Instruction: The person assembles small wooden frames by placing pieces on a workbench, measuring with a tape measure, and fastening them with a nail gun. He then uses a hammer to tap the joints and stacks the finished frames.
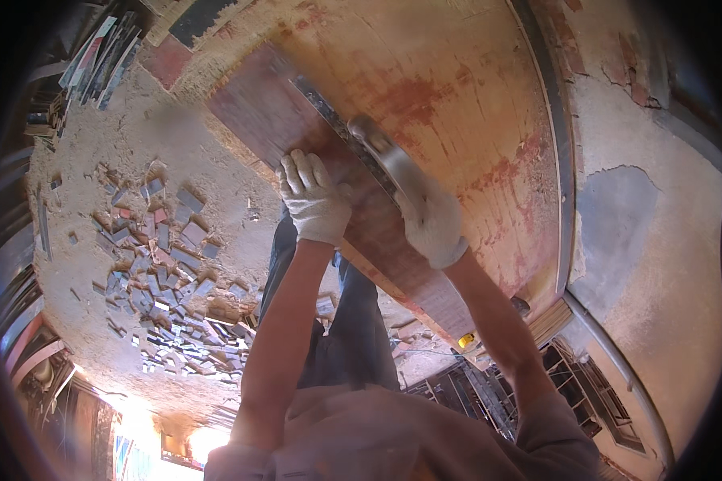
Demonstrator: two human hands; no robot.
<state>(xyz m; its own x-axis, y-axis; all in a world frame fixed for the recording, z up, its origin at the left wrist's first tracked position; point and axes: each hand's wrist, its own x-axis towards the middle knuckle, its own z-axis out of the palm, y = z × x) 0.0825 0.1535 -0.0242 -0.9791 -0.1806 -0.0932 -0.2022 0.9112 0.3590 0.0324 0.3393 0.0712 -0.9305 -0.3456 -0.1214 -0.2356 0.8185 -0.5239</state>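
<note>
A long reddish-brown board (257, 112) lies slantwise over a larger tan, red-stained sheet (489, 88). My left hand (317, 200), in a white work glove, rests on the board with its fingers stretched out. A narrow dark strip (325, 108) runs along the board's far edge. My right hand (435, 226), also gloved, is closed around a long grey tool (389, 160) with a rounded dark end. Motion blurs the tool, so its kind cannot be told. It crosses the dark strip's line, and my right fingers are partly hidden.
Many small offcut blocks (164, 268) are scattered on the dusty floor at left. Long strips (100, 60) are stacked at far left. A small yellow object (465, 341) sits at the board's near end. At right, a pipe (610, 345) runs beside a patched wall (658, 240).
</note>
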